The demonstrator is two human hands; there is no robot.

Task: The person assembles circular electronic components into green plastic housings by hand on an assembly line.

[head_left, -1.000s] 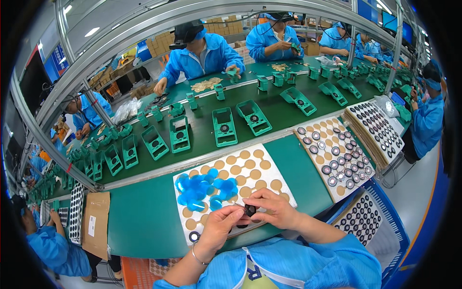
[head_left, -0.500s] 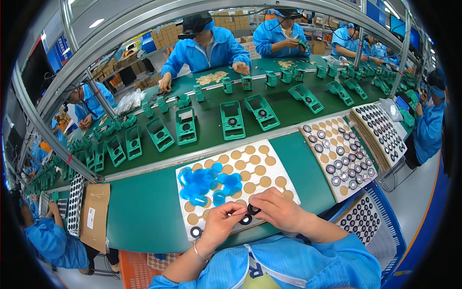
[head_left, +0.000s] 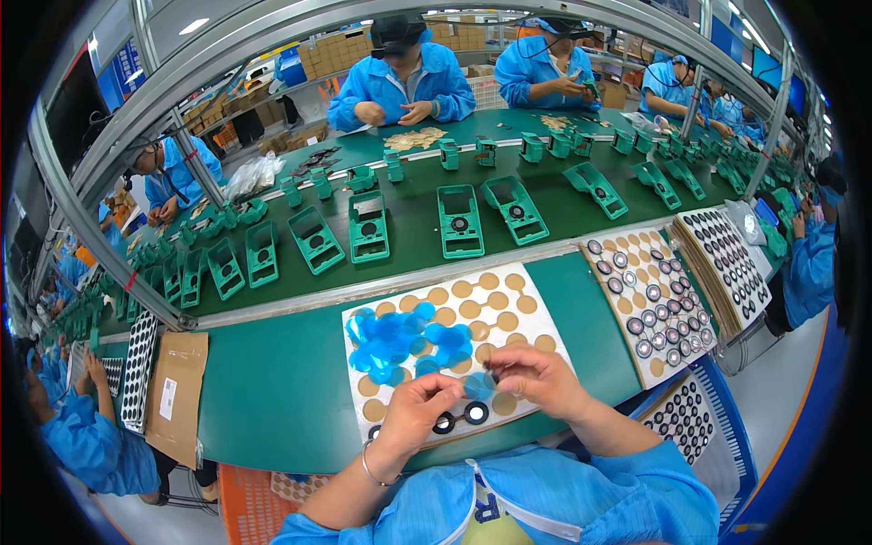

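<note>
A thin translucent blue film disc (head_left: 478,386) is pinched at its edge by my left hand (head_left: 420,411), above a white foam tray (head_left: 536,313) with round tan recesses. My right hand (head_left: 538,377) is closed beside it, its fingertips on a small black round part (head_left: 491,371) that they mostly hide. Below my hands, black-rimmed round parts with white centres (head_left: 475,411) lie along the tray's near edge. A loose heap of blue film discs (head_left: 391,340) covers the tray's left side.
Green plastic housings (head_left: 460,222) line the belt (head_left: 413,236) ahead. To the right is another tray (head_left: 656,367) of round parts, above a blue crate (head_left: 740,436). Cardboard (head_left: 180,386) stands at the left, and an orange crate (head_left: 250,500) sits below. Co-workers (head_left: 404,82) sit opposite.
A blue film disc has come into view in my left fingers. My right hand has risen slightly off the tray. The co-worker opposite has drawn both hands together. The view has shifted a little.
</note>
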